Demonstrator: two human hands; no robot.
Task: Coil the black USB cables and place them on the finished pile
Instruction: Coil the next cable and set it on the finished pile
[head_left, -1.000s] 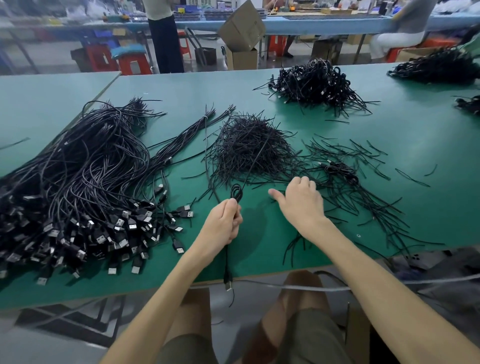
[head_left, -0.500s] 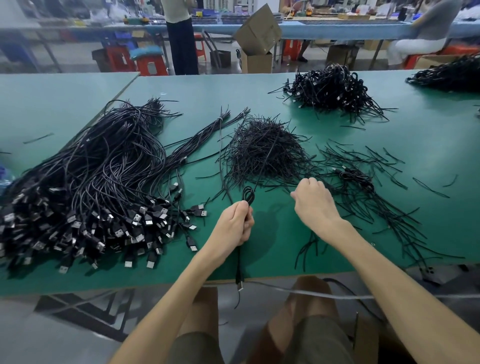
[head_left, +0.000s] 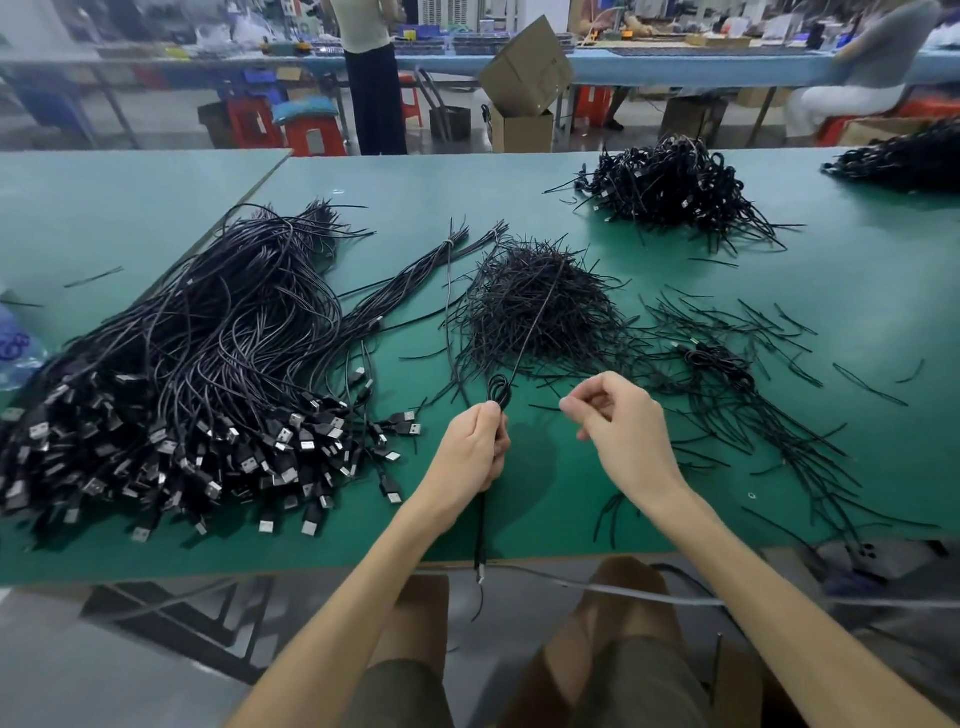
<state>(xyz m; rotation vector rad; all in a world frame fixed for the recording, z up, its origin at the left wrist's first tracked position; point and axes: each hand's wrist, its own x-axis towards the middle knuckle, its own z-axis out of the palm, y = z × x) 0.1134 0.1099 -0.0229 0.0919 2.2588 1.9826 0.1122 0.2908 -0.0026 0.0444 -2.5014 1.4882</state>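
My left hand (head_left: 475, 449) grips a black USB cable (head_left: 498, 391) folded into a small loop that sticks up above the fist. Its plug end hangs below the table edge, and one strand runs away over the heap of black ties (head_left: 535, 306). My right hand (head_left: 618, 431) hovers just right of the loop, fingers curled, pinching a thin black tie at the fingertips. A big heap of uncoiled USB cables (head_left: 182, 384) lies at the left. The pile of coiled cables (head_left: 670, 182) sits at the back right.
Loose ties (head_left: 769, 395) are scattered over the green table (head_left: 857, 270) at the right, with one coiled cable (head_left: 711, 358) among them. Another black pile (head_left: 904, 161) lies at the far right corner. People, stools and cardboard boxes stand beyond the table.
My right hand has lifted off the table where it lay among the ties and curled its fingers. The left hand has kept its hold on the folded cable.
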